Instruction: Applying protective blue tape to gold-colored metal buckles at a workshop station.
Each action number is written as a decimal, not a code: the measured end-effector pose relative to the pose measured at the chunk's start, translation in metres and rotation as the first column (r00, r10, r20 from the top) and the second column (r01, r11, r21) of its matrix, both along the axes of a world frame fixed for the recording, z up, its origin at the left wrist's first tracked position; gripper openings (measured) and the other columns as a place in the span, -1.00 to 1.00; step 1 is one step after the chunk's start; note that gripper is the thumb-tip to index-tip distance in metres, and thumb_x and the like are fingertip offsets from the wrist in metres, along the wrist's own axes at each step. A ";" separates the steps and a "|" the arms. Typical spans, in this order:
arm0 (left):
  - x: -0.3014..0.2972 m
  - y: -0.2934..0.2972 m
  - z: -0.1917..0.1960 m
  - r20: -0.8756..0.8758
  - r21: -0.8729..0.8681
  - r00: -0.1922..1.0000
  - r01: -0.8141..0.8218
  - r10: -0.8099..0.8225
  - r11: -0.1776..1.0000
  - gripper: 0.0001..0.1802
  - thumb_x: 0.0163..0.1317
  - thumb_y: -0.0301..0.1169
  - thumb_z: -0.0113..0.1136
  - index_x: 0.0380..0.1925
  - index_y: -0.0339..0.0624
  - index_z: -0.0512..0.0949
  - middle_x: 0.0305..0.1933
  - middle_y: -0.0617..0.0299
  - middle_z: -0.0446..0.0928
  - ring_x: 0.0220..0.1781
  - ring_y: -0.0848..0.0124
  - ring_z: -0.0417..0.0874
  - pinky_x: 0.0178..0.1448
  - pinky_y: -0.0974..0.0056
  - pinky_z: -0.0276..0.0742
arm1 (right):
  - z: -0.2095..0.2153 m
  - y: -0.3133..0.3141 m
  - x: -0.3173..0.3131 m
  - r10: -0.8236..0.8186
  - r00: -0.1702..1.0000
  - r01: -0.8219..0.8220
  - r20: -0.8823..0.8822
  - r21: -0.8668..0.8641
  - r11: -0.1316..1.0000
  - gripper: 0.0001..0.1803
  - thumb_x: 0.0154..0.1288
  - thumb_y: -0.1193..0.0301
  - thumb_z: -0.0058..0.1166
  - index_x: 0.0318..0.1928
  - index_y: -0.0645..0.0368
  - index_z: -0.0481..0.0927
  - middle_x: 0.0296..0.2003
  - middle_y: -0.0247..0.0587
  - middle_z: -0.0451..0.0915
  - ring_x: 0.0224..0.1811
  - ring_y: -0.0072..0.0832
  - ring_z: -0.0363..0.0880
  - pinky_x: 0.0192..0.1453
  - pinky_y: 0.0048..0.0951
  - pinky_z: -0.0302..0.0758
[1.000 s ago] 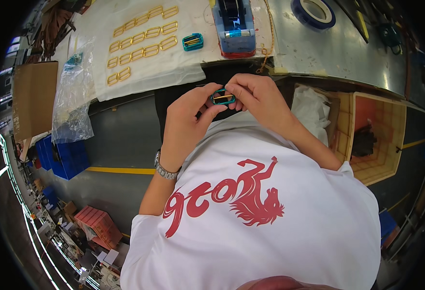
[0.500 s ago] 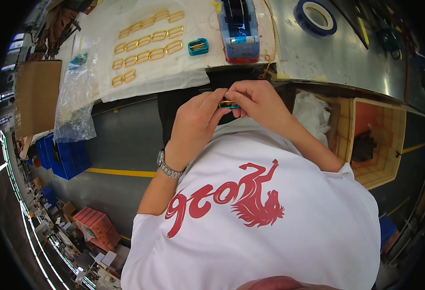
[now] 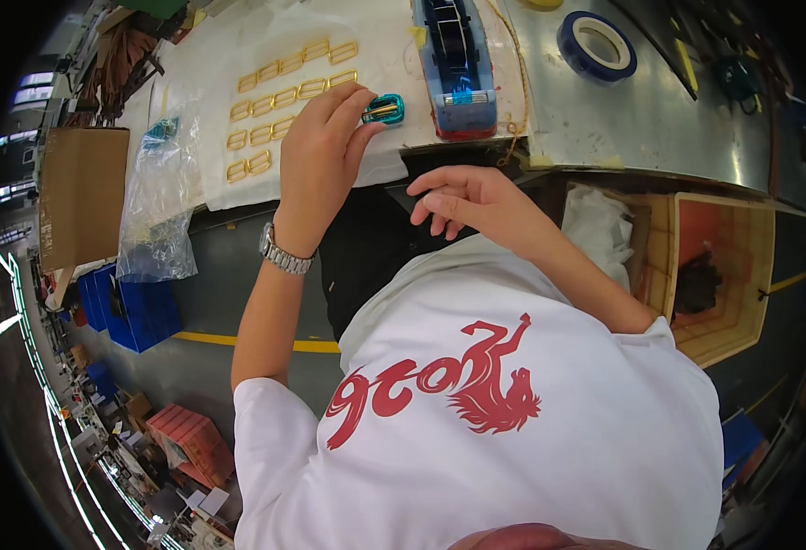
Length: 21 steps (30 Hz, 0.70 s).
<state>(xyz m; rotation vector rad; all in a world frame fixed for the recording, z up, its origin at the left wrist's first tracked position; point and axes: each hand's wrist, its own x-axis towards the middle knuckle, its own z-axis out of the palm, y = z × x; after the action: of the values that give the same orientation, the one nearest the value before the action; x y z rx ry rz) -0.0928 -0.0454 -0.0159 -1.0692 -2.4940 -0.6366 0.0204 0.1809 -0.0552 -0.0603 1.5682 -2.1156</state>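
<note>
The hands are apart: the left hand (image 3: 323, 137) has its thumb and fingers at the near edge of a teal-wrapped gold buckle (image 3: 385, 109) on the counter (image 3: 380, 167), though whether it grips cannot be told, while the right hand (image 3: 472, 197), fingers loosely bent, holds nothing. Rows of gold buckles (image 3: 259, 162) lie to the left, a blue tape dispenser (image 3: 465, 121) just right. Red brush-style characters and a horse figure (image 3: 506, 411) mark the white shirt (image 3: 504, 477).
</note>
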 end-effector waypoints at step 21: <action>-0.005 -0.071 0.003 0.113 0.074 0.947 -0.310 0.301 0.948 -0.77 0.36 -0.48 0.45 -0.01 -0.23 0.77 -0.03 0.05 0.81 -0.03 0.12 0.81 0.11 0.13 0.69 | 0.050 0.060 -0.037 -0.359 0.629 0.693 -0.690 0.287 0.662 -0.71 0.64 0.32 0.20 0.06 0.30 0.80 -0.32 -0.31 0.72 -0.36 -0.70 0.57 -0.27 -0.59 0.47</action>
<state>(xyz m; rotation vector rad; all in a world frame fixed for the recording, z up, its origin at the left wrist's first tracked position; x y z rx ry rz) -0.0980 -0.1160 -0.0128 -0.6102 -2.6124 -0.7156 -0.0161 0.2408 -0.0056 -0.0348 2.8441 -2.0833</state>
